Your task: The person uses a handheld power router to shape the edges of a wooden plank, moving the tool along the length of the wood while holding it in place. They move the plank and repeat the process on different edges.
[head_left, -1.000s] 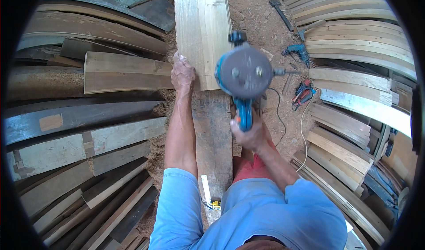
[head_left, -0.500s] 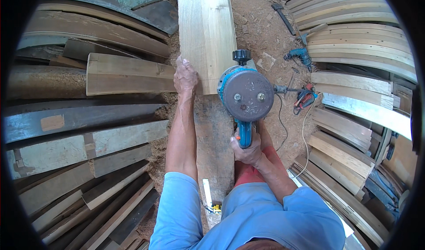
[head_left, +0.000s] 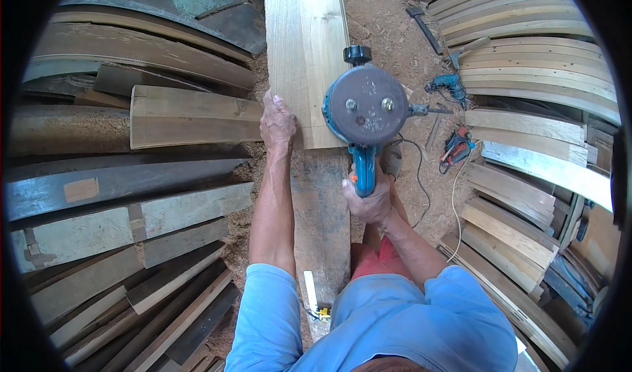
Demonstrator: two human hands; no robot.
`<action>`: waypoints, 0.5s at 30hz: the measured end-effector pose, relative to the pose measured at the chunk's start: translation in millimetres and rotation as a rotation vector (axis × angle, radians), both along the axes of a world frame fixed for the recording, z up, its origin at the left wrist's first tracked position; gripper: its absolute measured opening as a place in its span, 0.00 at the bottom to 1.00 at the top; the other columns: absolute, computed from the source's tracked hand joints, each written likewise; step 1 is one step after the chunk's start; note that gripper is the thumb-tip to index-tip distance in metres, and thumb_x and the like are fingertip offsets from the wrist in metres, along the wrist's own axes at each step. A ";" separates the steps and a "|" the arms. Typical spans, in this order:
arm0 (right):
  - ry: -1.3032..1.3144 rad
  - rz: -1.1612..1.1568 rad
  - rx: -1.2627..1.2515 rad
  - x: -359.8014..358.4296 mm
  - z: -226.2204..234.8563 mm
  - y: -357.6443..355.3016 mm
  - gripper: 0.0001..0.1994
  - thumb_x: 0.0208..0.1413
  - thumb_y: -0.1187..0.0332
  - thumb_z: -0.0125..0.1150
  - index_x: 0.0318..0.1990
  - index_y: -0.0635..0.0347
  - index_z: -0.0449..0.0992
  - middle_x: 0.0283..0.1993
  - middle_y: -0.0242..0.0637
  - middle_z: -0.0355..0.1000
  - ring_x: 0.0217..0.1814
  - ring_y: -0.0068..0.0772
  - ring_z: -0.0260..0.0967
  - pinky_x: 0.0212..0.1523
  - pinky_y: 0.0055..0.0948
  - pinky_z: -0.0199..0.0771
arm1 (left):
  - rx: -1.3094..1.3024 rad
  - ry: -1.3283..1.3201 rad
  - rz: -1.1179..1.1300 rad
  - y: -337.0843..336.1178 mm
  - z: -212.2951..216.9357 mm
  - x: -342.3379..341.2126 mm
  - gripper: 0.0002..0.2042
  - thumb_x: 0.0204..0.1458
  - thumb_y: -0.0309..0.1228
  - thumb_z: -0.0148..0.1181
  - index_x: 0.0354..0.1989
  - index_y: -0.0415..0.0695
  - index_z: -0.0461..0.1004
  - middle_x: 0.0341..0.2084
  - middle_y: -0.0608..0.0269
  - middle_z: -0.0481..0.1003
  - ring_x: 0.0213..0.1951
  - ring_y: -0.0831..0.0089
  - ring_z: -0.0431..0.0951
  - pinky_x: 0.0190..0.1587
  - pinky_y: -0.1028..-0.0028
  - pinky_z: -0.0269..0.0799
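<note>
A long pale wooden board (head_left: 289,49) stretches away from me over a worn wooden bench plank (head_left: 321,214). My left hand (head_left: 278,123) is closed round the left edge of the board, near its closer end; the fingertips underneath are hidden. My right hand (head_left: 370,202) wraps round the rear handle of a blue handheld power tool (head_left: 364,162). A round brown disc with two bolts (head_left: 368,105) tops this tool, and a black knob (head_left: 357,54) sticks out at its front. The tool sits over the board's right edge at the near end; its underside is hidden.
Wood pieces (head_left: 197,115) are stacked on the left, and curved planks (head_left: 526,62) on the right. On the dusty ground lie a hammer (head_left: 423,28), a blue drill (head_left: 447,85) and a red-and-grey tool (head_left: 455,149) with cords. A yellow-and-black item (head_left: 322,313) rests near me.
My right hand has pushed the power tool a short way forward along the board's right edge. My left hand keeps its hold on the left edge.
</note>
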State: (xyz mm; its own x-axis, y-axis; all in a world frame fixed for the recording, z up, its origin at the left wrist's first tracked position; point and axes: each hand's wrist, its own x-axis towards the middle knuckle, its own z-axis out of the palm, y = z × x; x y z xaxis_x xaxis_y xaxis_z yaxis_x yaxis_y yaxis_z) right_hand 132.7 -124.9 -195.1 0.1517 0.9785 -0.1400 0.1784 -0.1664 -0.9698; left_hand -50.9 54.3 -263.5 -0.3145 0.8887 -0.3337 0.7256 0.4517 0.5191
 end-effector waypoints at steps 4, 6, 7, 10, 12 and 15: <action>-0.019 0.009 0.018 3.8 6.5 29.1 0.18 0.55 0.72 0.67 0.52 0.63 0.72 0.36 0.37 0.75 0.34 0.30 0.75 0.39 0.32 0.76 | 0.005 0.009 0.007 -0.9 2.7 2.3 0.24 0.72 0.45 0.36 0.70 0.47 0.62 0.53 0.35 0.77 0.55 0.33 0.77 0.57 0.44 0.71; -0.002 0.006 0.005 5.0 5.7 38.4 0.20 0.55 0.72 0.67 0.54 0.63 0.71 0.36 0.37 0.75 0.35 0.29 0.75 0.40 0.32 0.77 | -0.012 0.016 0.010 -0.1 4.5 3.4 0.24 0.72 0.44 0.36 0.70 0.47 0.62 0.53 0.35 0.77 0.55 0.33 0.77 0.57 0.44 0.71; 0.011 0.004 -0.004 5.3 4.5 42.5 0.20 0.55 0.72 0.67 0.55 0.64 0.71 0.37 0.37 0.76 0.35 0.29 0.75 0.41 0.31 0.77 | -0.012 0.010 0.008 0.1 5.1 3.3 0.24 0.72 0.44 0.36 0.70 0.48 0.62 0.53 0.36 0.77 0.55 0.33 0.77 0.57 0.44 0.71; 0.043 0.006 -0.011 6.5 3.5 56.9 0.22 0.56 0.72 0.66 0.57 0.65 0.71 0.37 0.37 0.75 0.36 0.27 0.74 0.41 0.31 0.77 | -0.013 -0.004 0.008 0.5 4.9 1.9 0.24 0.72 0.44 0.36 0.70 0.48 0.63 0.53 0.36 0.78 0.54 0.34 0.77 0.57 0.44 0.72; 0.021 0.009 0.019 7.7 4.0 69.8 0.22 0.55 0.72 0.66 0.58 0.65 0.70 0.37 0.37 0.75 0.37 0.27 0.74 0.42 0.32 0.77 | -0.014 -0.009 0.013 1.2 4.4 1.8 0.24 0.72 0.44 0.37 0.70 0.48 0.63 0.53 0.36 0.78 0.54 0.34 0.77 0.57 0.44 0.72; -0.039 0.012 0.075 10.9 6.1 97.9 0.22 0.55 0.72 0.66 0.57 0.66 0.70 0.38 0.39 0.75 0.38 0.27 0.74 0.43 0.33 0.77 | -0.016 0.004 0.016 1.0 3.4 2.8 0.24 0.72 0.44 0.37 0.70 0.48 0.62 0.53 0.36 0.78 0.54 0.34 0.77 0.57 0.45 0.72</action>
